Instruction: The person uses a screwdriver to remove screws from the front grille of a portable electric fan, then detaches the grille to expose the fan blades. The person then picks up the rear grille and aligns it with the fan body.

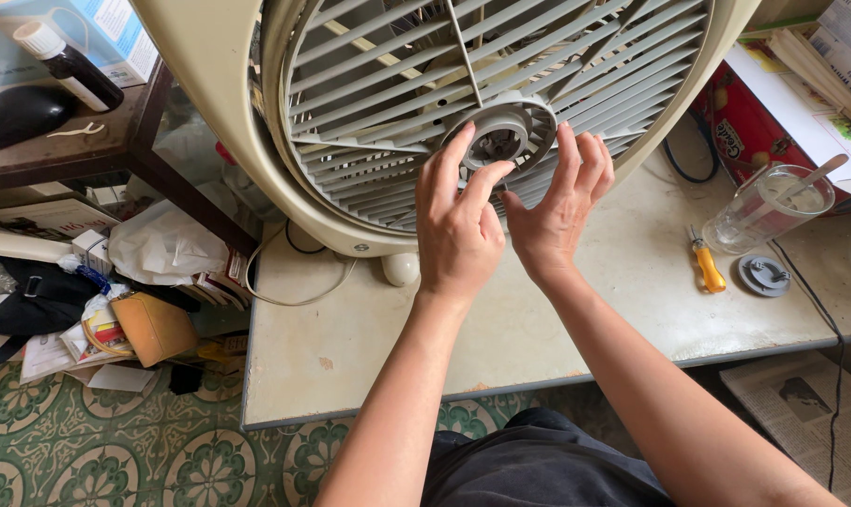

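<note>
A box fan (pixel 369 122) stands on the table (pixel 557 319) at upper centre. Right of it lie a screwdriver (pixel 706 266), a round cap (pixel 763 275) and a glass (pixel 766 210).

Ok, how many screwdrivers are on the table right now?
1. A yellow-handled screwdriver lies on the table, right of the right hand, beside the glass measuring cup. Others may be hidden.

A pale worktop (pixel 632 310) carries a yellow-handled screwdriver (pixel 706 267), a round grey cap (pixel 763 275) and a clear plastic cup (pixel 768 208). To the left, a dark bottle (pixel 70 66) with a white cap stands on a wooden shelf (pixel 78 145) above green patterned floor tiles (pixel 97 451).
</note>
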